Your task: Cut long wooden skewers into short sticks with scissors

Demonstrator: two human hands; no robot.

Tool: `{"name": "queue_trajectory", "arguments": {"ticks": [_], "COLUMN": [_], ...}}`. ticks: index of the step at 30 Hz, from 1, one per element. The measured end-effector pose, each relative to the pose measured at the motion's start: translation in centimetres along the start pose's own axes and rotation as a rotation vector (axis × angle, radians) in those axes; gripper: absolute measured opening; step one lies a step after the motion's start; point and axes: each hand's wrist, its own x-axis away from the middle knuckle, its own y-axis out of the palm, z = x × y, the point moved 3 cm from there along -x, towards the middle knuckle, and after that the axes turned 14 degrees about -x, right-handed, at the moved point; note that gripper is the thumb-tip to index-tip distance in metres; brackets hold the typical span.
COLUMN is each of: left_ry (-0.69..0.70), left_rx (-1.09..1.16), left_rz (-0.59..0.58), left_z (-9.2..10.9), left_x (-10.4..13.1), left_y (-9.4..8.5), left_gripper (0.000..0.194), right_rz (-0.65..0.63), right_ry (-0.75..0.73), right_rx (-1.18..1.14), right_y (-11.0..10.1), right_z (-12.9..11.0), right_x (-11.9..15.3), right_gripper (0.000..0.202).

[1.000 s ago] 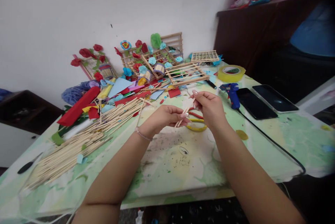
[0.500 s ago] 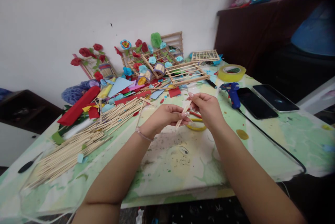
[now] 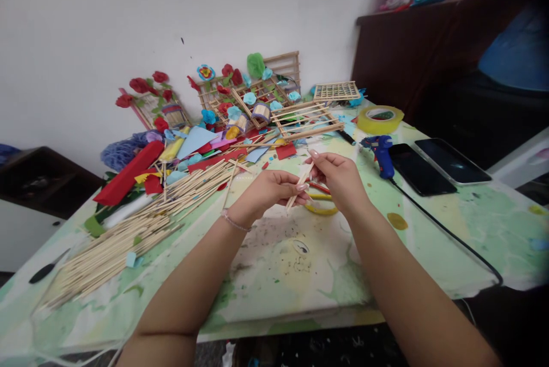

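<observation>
Between my two hands, a few short wooden sticks [image 3: 293, 200] lie side by side, slanting up to the right; their exact number is unclear. My left hand [image 3: 274, 190] pinches their lower part between thumb and fingers. At the upper end, my right hand [image 3: 337, 178] has its thumb and fingertips closed on the same sticks. Below and behind the right fingers, on the table, rests a tool with red and yellow handles [image 3: 321, 207], partly covered by that hand. Many long loose wooden sticks [image 3: 124, 247] are piled left of my left arm.
A blue glue gun [image 3: 384, 158] with a black cord, two phones [image 3: 422, 170] and a yellow tape roll [image 3: 380, 120] lie right. Stick frames [image 3: 306, 121] and paper flowers [image 3: 139, 86] stand at the back. Coloured paper scraps [image 3: 197, 141] and dark-handled scissors or blade [image 3: 43, 272] lie left.
Almost nothing differs. Both hands keep hold of the short sticks in nearly the same place, with only a tiny shift of the fingers.
</observation>
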Motion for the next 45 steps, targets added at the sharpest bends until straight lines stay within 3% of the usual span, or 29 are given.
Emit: {"name": "queue_trajectory", "arguments": {"ticks": [9,14,18,27,38,45], "left_ry": [0.030,0.051,0.046,0.037,0.039,0.053], "left_rx": [-0.097,-0.147,-0.154,-0.090,-0.157,-0.238], "left_rz": [-0.015,-0.018,-0.028,-0.052,-0.049,0.010], "left_z": [-0.3,-0.2,-0.2,-0.5,-0.4,0.1], "left_x": [-0.2,0.0,0.1,-0.3,-0.1,0.3], "left_y": [-2.1,-2.4,-2.2,-1.9,-2.0,-3.2], "left_gripper": [0.018,0.019,0.020,0.030,0.023,0.018], "right_rz": [0.027,-0.084,-0.177,-0.162,-0.163,-0.025], "right_ry": [0.034,0.143,0.086,0.077,0.068,0.033], "right_rx": [-0.126,-0.010,0.184,0.195,0.143,0.170], "right_y": [-1.0,0.1,0.8,0.5,0.8,0.0], "right_z": [-0.1,0.5,0.8,1.1,0.9,0.3], "right_x": [-0.7,-0.1,0.4,0.3,0.5,-0.2], "right_gripper": [0.030,0.041,0.040,0.039,0.039,0.038]}}
